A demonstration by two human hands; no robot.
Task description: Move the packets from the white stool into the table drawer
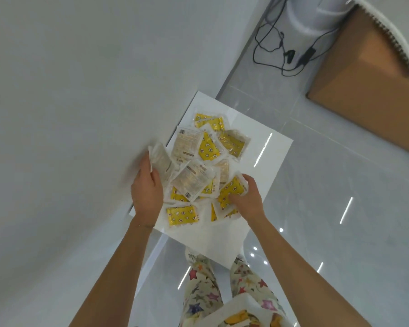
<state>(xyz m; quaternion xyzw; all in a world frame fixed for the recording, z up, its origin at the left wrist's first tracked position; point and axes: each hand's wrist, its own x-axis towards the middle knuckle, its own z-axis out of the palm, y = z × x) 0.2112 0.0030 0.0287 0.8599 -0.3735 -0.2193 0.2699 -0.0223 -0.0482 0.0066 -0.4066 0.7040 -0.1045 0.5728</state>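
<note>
At frame centre the packets point(209, 147) lie heaped on the stool point(269, 156) (light, limp, slick film, best pinched by a sealed edge), the left hand point(147, 188) gripping what seems one blurred packet, the right hand point(247, 200) curled round a yellow one.

Glossy grey tile floor point(328, 185) w/ cardboard box point(364, 67), black cables point(307, 55).

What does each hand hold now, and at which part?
The left hand grips a pale packet by its left edge; the right hand pinches a yellow packet at its right edge.
</note>
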